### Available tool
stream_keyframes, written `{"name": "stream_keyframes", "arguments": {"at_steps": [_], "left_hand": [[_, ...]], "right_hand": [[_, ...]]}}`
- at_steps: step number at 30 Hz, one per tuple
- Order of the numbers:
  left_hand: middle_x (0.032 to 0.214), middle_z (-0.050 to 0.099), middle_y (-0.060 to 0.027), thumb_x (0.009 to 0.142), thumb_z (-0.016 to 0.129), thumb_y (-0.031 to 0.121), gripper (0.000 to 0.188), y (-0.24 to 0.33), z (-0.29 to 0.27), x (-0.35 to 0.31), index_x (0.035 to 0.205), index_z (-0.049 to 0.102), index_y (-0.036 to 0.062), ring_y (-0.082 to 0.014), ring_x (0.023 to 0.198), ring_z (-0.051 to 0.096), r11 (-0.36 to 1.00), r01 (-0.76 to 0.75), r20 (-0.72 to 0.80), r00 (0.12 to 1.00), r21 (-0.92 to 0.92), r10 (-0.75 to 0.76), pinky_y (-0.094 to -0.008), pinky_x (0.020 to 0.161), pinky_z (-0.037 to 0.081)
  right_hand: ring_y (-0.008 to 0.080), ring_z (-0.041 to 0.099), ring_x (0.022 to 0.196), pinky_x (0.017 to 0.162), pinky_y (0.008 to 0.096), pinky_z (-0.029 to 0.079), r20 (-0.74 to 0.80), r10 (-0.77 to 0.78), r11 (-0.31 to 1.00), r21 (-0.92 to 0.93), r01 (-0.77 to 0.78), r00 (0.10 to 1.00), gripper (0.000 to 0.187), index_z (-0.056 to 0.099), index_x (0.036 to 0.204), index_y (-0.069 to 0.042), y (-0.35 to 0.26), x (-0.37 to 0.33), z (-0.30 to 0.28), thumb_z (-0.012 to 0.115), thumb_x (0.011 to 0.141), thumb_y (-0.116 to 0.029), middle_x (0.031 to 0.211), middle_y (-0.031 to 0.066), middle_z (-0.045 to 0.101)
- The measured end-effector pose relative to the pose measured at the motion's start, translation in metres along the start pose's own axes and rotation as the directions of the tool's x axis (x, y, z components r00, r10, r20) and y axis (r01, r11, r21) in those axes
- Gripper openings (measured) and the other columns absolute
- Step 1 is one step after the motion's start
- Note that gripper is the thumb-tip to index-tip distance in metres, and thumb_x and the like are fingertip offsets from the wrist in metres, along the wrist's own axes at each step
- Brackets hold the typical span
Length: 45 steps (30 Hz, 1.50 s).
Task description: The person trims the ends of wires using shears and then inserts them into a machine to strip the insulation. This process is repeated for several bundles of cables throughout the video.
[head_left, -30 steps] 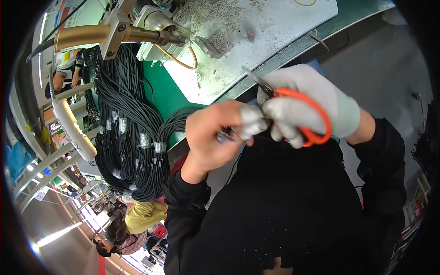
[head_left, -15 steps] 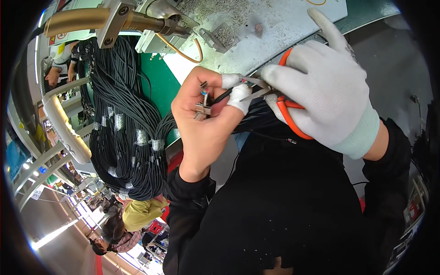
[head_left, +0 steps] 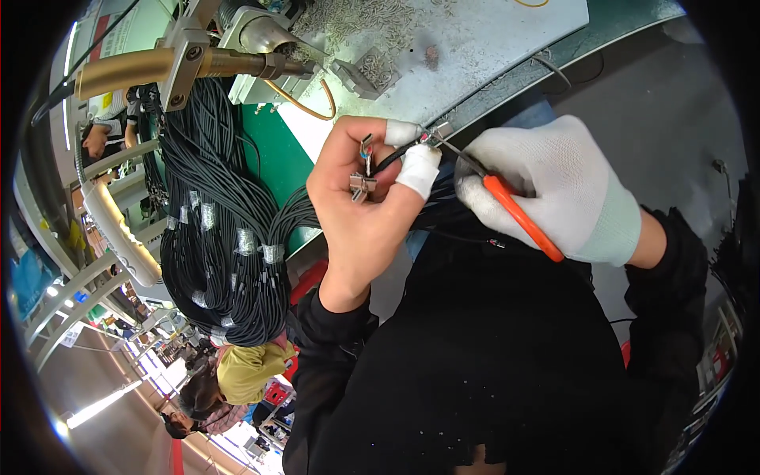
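My left hand (head_left: pixel 356 198), white tape on its thumb and fingertip, pinches a thin black cable (head_left: pixel 393 158) close to its end. A small metal connector (head_left: pixel 443 129) with coloured wire ends shows just past the fingertips. More metal connector pieces (head_left: pixel 362 184) rest against the left palm and fingers. My right hand (head_left: pixel 558 186), in a white knit glove, is closed around orange-handled scissors (head_left: pixel 522 218). Their narrow blades point left and reach the connector at the left fingertips. Part of the handle is hidden by the glove.
Thick bundles of black cables (head_left: pixel 226 269) hang to the left. Above them stands a machine with a brass-coloured cylinder (head_left: pixel 237 63). A white board (head_left: pixel 483 47) strewn with small metal bits lies on the green table (head_left: pixel 265 131). Co-workers sit at the far left, one in yellow (head_left: pixel 249 372).
The scissors have turned from open blades seen broadside to a narrow edge-on view. My right index finger has folded down from pointing outward. The metal connector now shows beyond the left fingertips.
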<state>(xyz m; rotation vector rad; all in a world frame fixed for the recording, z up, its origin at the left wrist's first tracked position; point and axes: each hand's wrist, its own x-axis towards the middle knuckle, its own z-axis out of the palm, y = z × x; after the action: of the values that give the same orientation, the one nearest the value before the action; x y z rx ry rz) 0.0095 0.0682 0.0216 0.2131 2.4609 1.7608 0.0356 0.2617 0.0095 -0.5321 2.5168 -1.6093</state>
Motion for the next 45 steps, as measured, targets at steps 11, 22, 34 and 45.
{"name": "stream_keyframes", "arguments": {"at_steps": [11, 22, 34, 45], "left_hand": [[0.072, 0.053, 0.006, 0.079, 0.068, -0.006, 0.017, -0.004, 0.003, -0.003, 0.09, 0.057, 0.0013, 0.0029, 0.059, 0.037, 0.986, 0.078, -0.087, 0.992, -0.148, -0.091, -0.0144, 0.051, 0.027], [0.066, 0.049, 0.0051, 0.083, 0.064, 0.0, 0.011, -0.029, -0.024, -0.002, 0.091, 0.058, 0.0035, -0.0001, 0.055, 0.037, 0.772, 0.432, 0.217, 0.902, -0.466, -0.373, -0.0178, 0.047, 0.027], [0.064, 0.042, 0.0053, 0.089, 0.056, 0.002, 0.003, -0.073, -0.057, 0.066, 0.092, 0.055, 0.0037, -0.0035, 0.051, 0.031, 0.716, 0.358, 0.18, 0.932, -0.599, -0.315, -0.0189, 0.045, 0.025], [0.065, 0.053, 0.0028, 0.081, 0.059, -0.003, 0.008, -0.062, -0.059, 0.088, 0.075, 0.06, 0.0023, -0.004, 0.054, 0.043, 0.941, 0.261, 0.111, 0.964, -0.217, -0.242, -0.0195, 0.049, 0.033]], "right_hand": [[0.0174, 0.054, 0.047, 0.047, 0.0276, 0.042, -0.325, -0.142, 0.988, -0.112, 0.111, 0.935, 0.013, 0.064, 0.085, -0.003, 0.009, 0.004, 0.038, 0.07, 0.077, -0.011, 0.058, 0.0072, 0.055], [0.0087, 0.056, 0.051, 0.048, 0.024, 0.043, 0.187, 0.248, 0.806, 0.505, -0.31, 0.95, 0.015, 0.062, 0.084, -0.001, 0.012, 0.014, 0.047, 0.059, 0.087, -0.016, 0.059, 0.0023, 0.056], [0.0085, 0.054, 0.044, 0.041, 0.0222, 0.042, 0.105, 0.343, 0.899, 0.252, -0.359, 0.933, 0.025, 0.062, 0.081, -0.001, 0.016, 0.11, 0.021, 0.06, 0.09, -0.024, 0.055, 0.003, 0.055], [0.0121, 0.057, 0.045, 0.043, 0.0254, 0.044, 0.394, 0.367, 0.785, 0.355, -0.508, 0.843, 0.03, 0.06, 0.072, 0.002, 0.027, 0.151, 0.007, 0.059, 0.09, -0.023, 0.056, 0.0067, 0.059]]}}
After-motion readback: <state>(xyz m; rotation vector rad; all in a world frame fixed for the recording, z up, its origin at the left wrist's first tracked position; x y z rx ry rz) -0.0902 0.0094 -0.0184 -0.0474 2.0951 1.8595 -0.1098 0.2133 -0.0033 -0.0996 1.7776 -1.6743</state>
